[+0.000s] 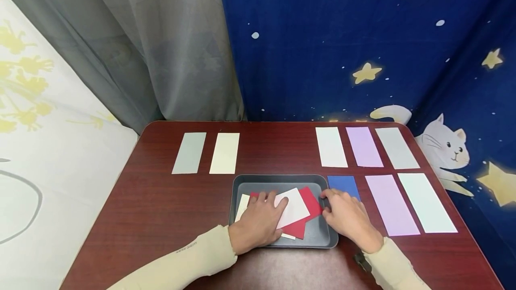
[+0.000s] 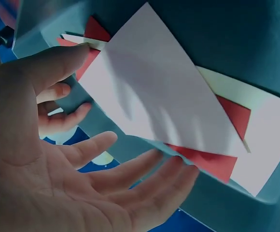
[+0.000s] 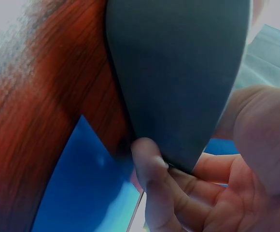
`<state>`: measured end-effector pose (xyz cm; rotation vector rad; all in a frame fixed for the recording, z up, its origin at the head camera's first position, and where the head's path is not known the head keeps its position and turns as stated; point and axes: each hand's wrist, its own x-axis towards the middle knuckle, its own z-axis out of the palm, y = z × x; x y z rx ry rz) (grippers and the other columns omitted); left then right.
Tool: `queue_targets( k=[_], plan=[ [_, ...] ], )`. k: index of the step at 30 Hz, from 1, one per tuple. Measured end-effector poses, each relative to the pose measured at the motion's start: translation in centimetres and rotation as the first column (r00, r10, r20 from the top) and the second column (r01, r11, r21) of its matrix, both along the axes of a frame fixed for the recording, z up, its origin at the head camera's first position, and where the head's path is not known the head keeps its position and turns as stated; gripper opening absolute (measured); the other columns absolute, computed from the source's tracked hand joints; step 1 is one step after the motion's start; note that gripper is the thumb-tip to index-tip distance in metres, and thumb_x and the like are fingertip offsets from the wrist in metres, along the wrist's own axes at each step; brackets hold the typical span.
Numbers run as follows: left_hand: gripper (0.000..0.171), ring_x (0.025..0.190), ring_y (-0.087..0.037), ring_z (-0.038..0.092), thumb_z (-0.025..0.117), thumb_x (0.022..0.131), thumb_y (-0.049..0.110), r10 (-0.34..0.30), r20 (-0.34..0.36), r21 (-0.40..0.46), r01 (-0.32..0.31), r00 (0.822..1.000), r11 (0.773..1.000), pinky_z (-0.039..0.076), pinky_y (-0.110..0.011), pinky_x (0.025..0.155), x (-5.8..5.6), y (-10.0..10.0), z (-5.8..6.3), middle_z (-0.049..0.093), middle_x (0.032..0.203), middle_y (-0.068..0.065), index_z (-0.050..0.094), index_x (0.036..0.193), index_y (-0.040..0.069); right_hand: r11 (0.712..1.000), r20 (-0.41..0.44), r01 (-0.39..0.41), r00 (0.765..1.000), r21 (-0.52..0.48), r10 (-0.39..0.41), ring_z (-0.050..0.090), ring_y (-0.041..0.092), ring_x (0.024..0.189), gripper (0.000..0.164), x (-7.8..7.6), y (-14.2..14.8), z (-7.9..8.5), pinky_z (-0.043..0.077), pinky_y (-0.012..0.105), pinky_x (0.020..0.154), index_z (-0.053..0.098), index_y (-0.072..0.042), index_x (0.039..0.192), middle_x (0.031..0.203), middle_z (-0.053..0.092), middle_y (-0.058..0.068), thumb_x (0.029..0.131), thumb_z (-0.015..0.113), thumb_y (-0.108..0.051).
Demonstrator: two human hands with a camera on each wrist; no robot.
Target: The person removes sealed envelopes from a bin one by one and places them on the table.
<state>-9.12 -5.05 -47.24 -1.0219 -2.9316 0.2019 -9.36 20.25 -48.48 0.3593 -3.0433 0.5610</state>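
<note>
A dark grey tray (image 1: 278, 178) holds loose, overlapping paper cards. On top lies a pale pink card (image 1: 293, 207), over red cards (image 1: 311, 201) and a cream card (image 1: 242, 205). My left hand (image 1: 260, 220) is spread over the cards, fingers loosely extended; in the left wrist view its fingertips hover beside the pale card (image 2: 149, 82). At the tray's right side my right hand (image 1: 346, 214) grips the wall; the right wrist view shows fingers curled at the tray's outer edge (image 3: 178, 87). A blue card (image 1: 343, 184) lies on the table close behind that hand.
Dark red wooden table (image 1: 161, 218). At back left lie a grey-green card (image 1: 189, 152) and a cream card (image 1: 224, 153). To the right are a white card (image 1: 331, 147), lilac cards (image 1: 392, 205), a grey card (image 1: 397, 148) and a pale mint card (image 1: 427, 202). Curtains (image 1: 306, 57) hang behind.
</note>
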Motion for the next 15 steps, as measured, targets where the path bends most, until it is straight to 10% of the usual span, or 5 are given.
queue_targets(
  k=[15],
  plan=[
    [0.066, 0.089, -0.027, 0.061, 0.072, 0.081, 0.047, -0.019, 0.004, 0.000, 0.019, 1.000, 1.000, 0.050, -0.042, 0.073, 0.02, -0.13, 0.05, 0.061, 0.102, -0.009, 0.050, 0.134, 0.016, 1.000, -0.006, 0.000, 1.000, -0.002, 0.000, 0.046, 0.011, 0.052, 0.033, -0.02, 0.05, 0.01, 0.038, 0.028, 0.043, 0.069, -0.008, 0.110, 0.102, 0.066, 0.008, 0.077, 0.072, -0.012]
  ],
)
